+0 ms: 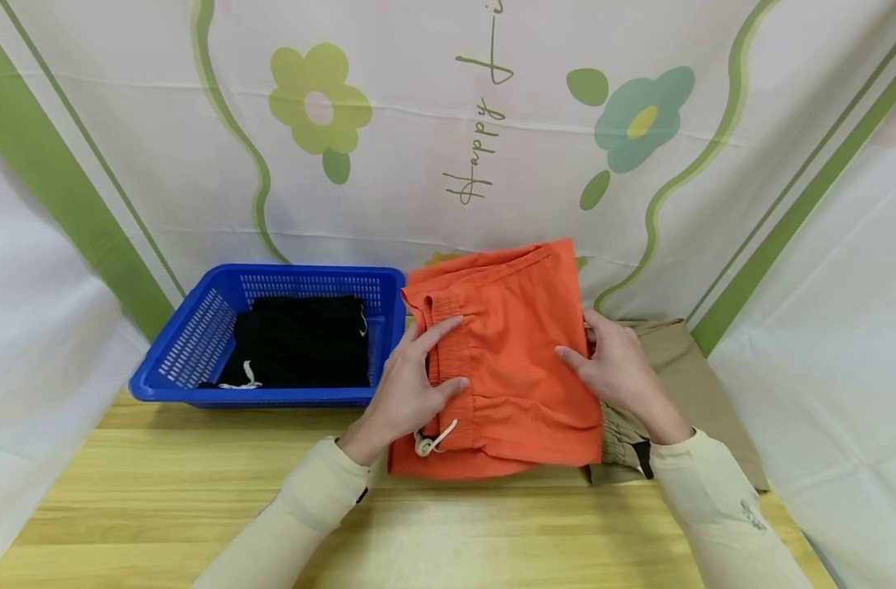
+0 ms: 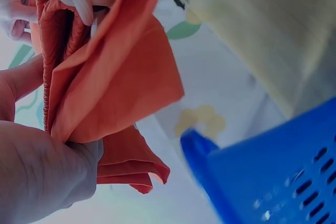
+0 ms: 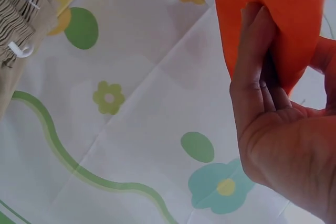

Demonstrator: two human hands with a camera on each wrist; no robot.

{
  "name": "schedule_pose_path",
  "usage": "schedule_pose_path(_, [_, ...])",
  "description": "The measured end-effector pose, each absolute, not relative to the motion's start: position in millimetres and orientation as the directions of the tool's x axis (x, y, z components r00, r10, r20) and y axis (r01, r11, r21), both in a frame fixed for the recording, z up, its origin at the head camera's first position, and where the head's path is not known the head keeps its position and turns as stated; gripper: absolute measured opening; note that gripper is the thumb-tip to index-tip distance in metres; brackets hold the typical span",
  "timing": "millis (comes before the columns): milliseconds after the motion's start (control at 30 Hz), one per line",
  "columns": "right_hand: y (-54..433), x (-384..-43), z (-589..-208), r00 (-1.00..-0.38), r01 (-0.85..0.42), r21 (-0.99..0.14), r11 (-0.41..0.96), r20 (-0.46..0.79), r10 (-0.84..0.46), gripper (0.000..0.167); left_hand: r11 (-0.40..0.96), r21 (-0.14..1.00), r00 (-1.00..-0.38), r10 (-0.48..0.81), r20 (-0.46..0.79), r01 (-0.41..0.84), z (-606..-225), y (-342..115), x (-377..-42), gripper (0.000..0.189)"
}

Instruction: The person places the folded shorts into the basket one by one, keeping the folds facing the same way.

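Note:
Folded orange shorts [image 1: 524, 360] with a gathered elastic waistband and a pale drawstring are held up between both hands. My left hand [image 1: 407, 388] grips the waistband side, thumb and a finger on the front and the other fingers behind the cloth. On the opposite edge my right hand [image 1: 617, 364] holds the shorts, its thumb on the front. In the right wrist view the fingers of the right hand [image 3: 273, 114] lie behind the orange cloth [image 3: 278, 19]. The left wrist view shows the folded layers of the shorts [image 2: 126, 82] hanging beside the left hand [image 2: 47, 166].
A blue perforated basket [image 1: 149, 372] stands to the left, with folded black clothing [image 1: 300, 339] and white drawstrings inside. Khaki clothing [image 1: 691, 393] with an elastic waist lies on the wooden table [image 1: 219, 483] at the right. A printed curtain [image 1: 418, 164] hangs behind.

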State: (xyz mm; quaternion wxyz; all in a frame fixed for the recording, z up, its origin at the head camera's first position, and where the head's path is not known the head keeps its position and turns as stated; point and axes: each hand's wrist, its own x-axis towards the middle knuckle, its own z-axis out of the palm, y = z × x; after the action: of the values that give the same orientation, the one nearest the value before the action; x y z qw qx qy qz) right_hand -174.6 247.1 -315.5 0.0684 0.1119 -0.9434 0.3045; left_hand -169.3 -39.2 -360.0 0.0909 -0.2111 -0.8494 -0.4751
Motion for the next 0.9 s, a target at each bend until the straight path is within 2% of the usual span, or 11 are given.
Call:
schedule_pose_path(200, [243, -170, -314, -0.949, -0.297, -0.587, 0.753, 0.266, -0.167, 0.044, 0.463, 0.707, -0.844, 0.271, 0.462, 0.535, -349, -48, -167, 0.076])
schedule_pose_path(333, [239, -168, -315, -0.919, -0.362, -0.588, 0.723, 0.355, -0.171, 0.047, 0.475, 0.664, -0.813, 0.268, 0.516, 0.578, -342, -56, -165, 0.077])
schedule_pose_path(600, [229, -168, -321, -0.857, -0.453, -0.607, 0.653, 0.498, -0.132, 0.071, 0.468, 0.635, -0.784, 0.27, 0.559, 0.614, -333, -74, -163, 0.074])
schedule_pose_path(767, [224, -168, -323, -0.788, -0.551, -0.575, 0.605, 0.597, -0.151, 0.092, 0.428, 0.628, -0.756, 0.275, 0.594, 0.65, -329, -84, -164, 0.072])
schedule_pose_path(833, [222, -169, -322, -0.757, -0.589, -0.551, 0.591, 0.631, -0.166, 0.092, 0.413, 0.626, -0.745, 0.273, 0.608, 0.662, -328, -88, -164, 0.072])
schedule_pose_path(900, [220, -169, -321, -0.74, -0.618, -0.55, 0.562, 0.648, -0.179, 0.084, 0.397, 0.624, -0.736, 0.272, 0.62, 0.673, -326, -92, -164, 0.071])
